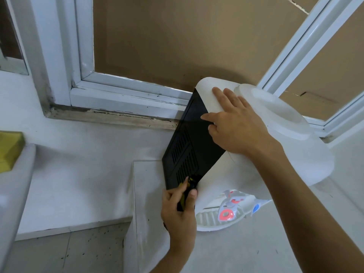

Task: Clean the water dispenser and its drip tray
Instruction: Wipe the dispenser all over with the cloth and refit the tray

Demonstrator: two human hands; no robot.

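Note:
The white water dispenser stands on a white ledge, turned so its black vented panel faces me. My right hand lies on its top edge, fingers spread flat over the white and black surfaces. My left hand grips a black and yellow tool, whose tip touches the panel's lower corner. Below the body sits the white slotted drip tray, with a red tap and a blue tap above it.
A white window frame backed with brown cardboard runs close behind the dispenser. The white ledge drops off at its left edge to a tiled floor. A yellow block sits at far left.

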